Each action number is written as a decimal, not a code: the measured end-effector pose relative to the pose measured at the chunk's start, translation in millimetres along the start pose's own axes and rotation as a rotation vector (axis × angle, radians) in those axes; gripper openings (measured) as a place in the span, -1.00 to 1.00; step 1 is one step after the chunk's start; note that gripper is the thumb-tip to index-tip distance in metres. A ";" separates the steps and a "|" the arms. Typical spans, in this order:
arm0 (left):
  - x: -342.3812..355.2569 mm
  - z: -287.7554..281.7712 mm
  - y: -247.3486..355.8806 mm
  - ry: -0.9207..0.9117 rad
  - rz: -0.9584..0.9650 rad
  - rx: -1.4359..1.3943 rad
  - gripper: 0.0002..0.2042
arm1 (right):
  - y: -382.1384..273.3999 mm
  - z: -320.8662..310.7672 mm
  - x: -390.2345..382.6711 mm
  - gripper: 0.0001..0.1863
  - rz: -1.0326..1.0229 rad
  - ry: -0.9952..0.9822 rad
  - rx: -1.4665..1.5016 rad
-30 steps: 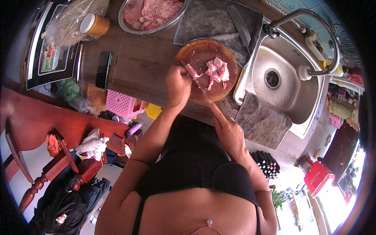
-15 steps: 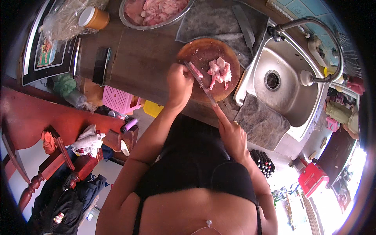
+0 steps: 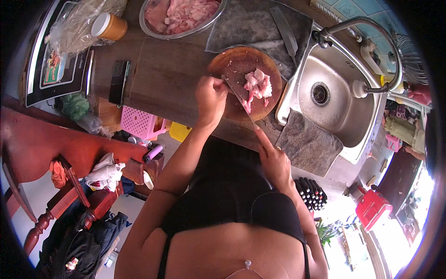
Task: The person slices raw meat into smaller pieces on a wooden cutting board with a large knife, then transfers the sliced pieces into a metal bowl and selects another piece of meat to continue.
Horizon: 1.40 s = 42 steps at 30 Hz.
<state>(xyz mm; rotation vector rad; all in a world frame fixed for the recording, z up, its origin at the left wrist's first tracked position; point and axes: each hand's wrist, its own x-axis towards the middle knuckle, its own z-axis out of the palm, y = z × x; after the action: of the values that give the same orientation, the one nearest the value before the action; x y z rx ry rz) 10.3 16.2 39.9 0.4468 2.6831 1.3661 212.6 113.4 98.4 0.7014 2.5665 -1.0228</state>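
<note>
A round wooden chopping board [image 3: 269,106] lies near the counter's front edge. On it sits a small heap of pale pink raw meat [image 3: 258,84], with a strip trailing toward the blade. My right hand [image 3: 275,162] grips a knife [image 3: 238,96] from below right, index finger stretched along it. The blade slants across the board, up and to the left, beside the meat strip. At the blade's tip, the thumb and fingers of my left hand [image 3: 211,102] are closed together. Whether they pinch the tip or a scrap of meat is too small to tell.
Behind the board stands a metal bowl [image 3: 222,11] of raw meat. A second knife [image 3: 284,32] rests on a grey cloth [image 3: 232,35]. The sink [image 3: 339,111] with its curved faucet [image 3: 395,32] is at right, another cloth [image 3: 310,144] before it. A phone [image 3: 119,83] lies left.
The blade has turned more edge-on, and the meat piece that lay against it near the tip no longer shows there. Both hands stay almost in place; the whole view has shifted slightly.
</note>
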 end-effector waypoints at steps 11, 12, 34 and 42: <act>-9.0 2.9 -2.4 0.017 -0.022 -0.311 -0.87 | -10.0 -11.1 -1.1 -0.39 -0.080 0.145 0.248; -8.2 3.7 -4.5 0.015 -0.017 -0.311 -0.87 | -12.8 -6.6 -1.9 -0.39 -0.092 0.122 0.176; 9.5 -4.6 14.1 -0.114 -0.111 -0.048 -0.89 | -49.6 5.5 71.8 -0.26 -0.152 0.166 -0.064; 5.6 -7.4 1.6 -0.140 -0.078 -0.014 -0.88 | -24.1 8.5 21.1 -0.30 -0.070 0.061 -0.052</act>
<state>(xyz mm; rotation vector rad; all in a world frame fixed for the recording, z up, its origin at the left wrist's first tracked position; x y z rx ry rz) 3.7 13.0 45.8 0.4150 2.5486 1.2816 182.7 99.2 96.8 0.6425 2.6771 -0.9658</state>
